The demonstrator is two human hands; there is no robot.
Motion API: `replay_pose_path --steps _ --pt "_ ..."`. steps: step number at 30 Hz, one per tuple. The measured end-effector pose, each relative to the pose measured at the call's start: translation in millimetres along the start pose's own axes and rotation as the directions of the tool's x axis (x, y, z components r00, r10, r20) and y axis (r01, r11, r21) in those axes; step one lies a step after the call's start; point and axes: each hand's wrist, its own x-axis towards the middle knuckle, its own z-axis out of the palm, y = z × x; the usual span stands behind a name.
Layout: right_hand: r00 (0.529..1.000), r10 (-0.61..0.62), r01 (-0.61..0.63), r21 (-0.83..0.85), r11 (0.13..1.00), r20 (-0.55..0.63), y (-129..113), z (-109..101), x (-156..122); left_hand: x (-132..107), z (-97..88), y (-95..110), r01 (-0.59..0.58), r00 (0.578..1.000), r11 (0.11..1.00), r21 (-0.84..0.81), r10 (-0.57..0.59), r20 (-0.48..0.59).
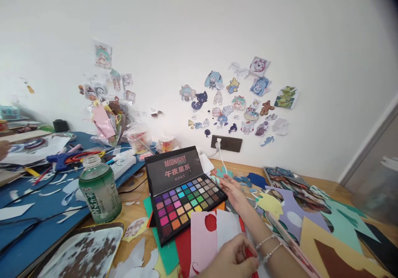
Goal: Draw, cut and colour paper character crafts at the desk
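Two hands are seen above the counter (pixel 329 185). The right hand (pixel 235 193) is spread flat, its grip fully open and empty, with the eyeshadow palette (pixel 183 195) lying just left of it. The left hand (pixel 231 259) is closed in a grip on a red stick (pixel 248 254).

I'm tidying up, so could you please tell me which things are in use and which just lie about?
In use: right hand by the makeup palette; left hand gripping a red tool by pink paper.
Lying about: green bottle, tray, wall stickers.
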Motion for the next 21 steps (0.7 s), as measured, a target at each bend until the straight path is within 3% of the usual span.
replay_pose_path --steps 21 --pt "0.999 -0.008 0.007 0.024 1.0 0.035 5.8 -6.7 7.1 -0.2 0.4 -1.0 -0.014 0.999 0.998 -0.056 0.016 0.034"
